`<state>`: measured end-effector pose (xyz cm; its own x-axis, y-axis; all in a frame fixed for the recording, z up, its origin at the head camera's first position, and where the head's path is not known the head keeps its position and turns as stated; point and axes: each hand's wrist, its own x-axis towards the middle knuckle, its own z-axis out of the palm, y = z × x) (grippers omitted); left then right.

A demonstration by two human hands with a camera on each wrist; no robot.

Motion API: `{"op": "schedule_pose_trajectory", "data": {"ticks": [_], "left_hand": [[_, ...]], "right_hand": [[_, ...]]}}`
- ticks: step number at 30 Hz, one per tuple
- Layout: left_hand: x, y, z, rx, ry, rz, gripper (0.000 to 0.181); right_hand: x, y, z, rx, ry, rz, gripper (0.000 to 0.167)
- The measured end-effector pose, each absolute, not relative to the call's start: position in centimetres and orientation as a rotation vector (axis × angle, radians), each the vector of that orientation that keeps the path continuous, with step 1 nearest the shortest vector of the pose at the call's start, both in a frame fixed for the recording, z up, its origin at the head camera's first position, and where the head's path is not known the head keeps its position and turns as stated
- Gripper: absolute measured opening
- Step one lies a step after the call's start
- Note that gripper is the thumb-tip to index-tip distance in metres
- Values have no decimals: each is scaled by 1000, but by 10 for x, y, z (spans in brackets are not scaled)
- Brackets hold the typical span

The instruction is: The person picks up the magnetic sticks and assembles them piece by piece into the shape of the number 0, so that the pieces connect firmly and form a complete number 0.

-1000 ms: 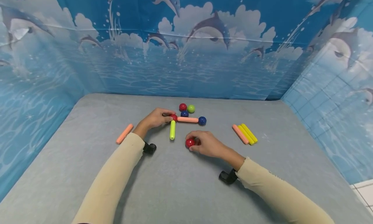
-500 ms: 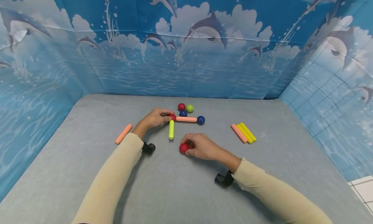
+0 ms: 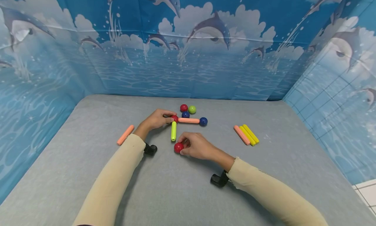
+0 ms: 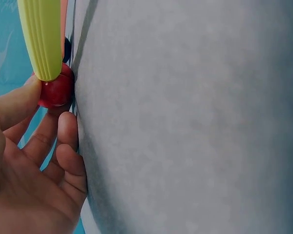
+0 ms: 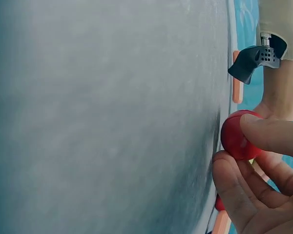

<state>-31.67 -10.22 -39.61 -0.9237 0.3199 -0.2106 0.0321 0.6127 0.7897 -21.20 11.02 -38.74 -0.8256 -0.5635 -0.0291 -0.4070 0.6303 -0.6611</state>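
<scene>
My left hand (image 3: 157,119) pinches a red ball (image 4: 57,90) between thumb and fingers. From that ball a yellow-green stick (image 3: 174,131) points toward me, and an orange stick (image 3: 189,121) runs right to a dark blue ball (image 3: 203,121). In my right hand (image 3: 197,147) a second red ball (image 3: 178,148) is held between thumb and fingers. It sits just short of the near end of the yellow-green stick, slightly to the right. Whether ball and stick touch is hard to tell.
Behind the orange stick lie a red ball (image 3: 183,108), a green ball (image 3: 192,109) and a blue ball (image 3: 185,114). A loose orange stick (image 3: 125,135) is at left. At right, an orange stick (image 3: 242,135) lies beside two yellow sticks (image 3: 251,134) on the grey table (image 3: 164,193).
My right hand has carried its red ball leftward, up to the near end of the yellow-green stick. The left hand keeps its hold and stays in place.
</scene>
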Motion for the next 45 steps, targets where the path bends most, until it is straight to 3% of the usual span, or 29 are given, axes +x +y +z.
{"op": "schedule_pose_trajectory", "data": {"ticks": [45], "left_hand": [[-311, -98, -397, 319, 2575, 1211, 37]], "right_hand": [[-216, 93, -393, -837, 2601, -1081, 28]]}}
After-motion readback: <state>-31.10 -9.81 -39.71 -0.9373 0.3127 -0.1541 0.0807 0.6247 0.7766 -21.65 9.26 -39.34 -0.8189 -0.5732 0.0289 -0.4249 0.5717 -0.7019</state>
